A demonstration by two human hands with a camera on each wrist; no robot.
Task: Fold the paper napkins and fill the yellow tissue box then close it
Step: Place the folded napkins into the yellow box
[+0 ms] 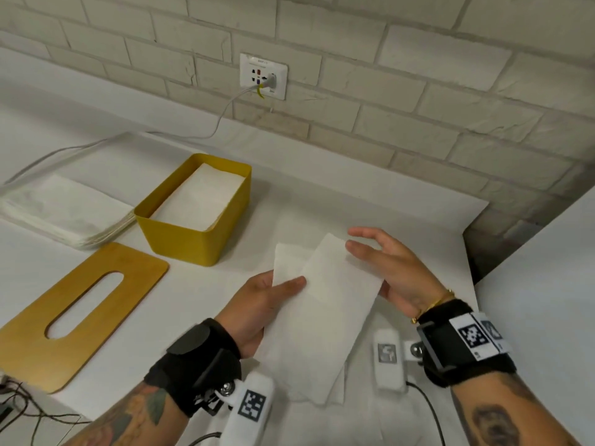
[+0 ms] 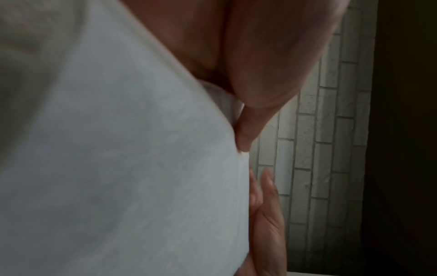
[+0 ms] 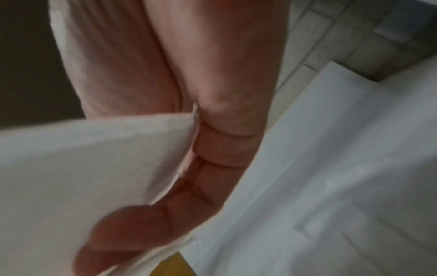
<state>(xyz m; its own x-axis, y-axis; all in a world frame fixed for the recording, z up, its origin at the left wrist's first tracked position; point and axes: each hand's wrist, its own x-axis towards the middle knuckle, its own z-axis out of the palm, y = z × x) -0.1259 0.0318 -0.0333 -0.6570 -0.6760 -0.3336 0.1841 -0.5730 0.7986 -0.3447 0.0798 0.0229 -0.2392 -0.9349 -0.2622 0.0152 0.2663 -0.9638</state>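
The yellow tissue box (image 1: 180,239) stands open left of centre with folded white napkins (image 1: 196,201) inside. Its wooden slotted lid (image 1: 38,346) lies flat in front of it. A stack of unfolded napkins (image 1: 61,210) sits to the box's left. I hold folded napkins (image 1: 322,304) above the table, right of the box. My left hand (image 1: 277,291) pinches their left edge, thumb on top. My right hand (image 1: 380,262) lies along their right edge with straight fingers. In the left wrist view the napkin (image 2: 118,149) fills the picture; in the right wrist view my fingers (image 3: 212,149) lie against it (image 3: 82,168).
A brick wall runs behind the white table (image 1: 322,194). It carries a socket (image 1: 262,77) whose white cable (image 1: 222,114) trails left behind the napkin stack. The table ends at its right edge (image 1: 473,252). Dark cables (image 1: 29,410) lie at the near left.
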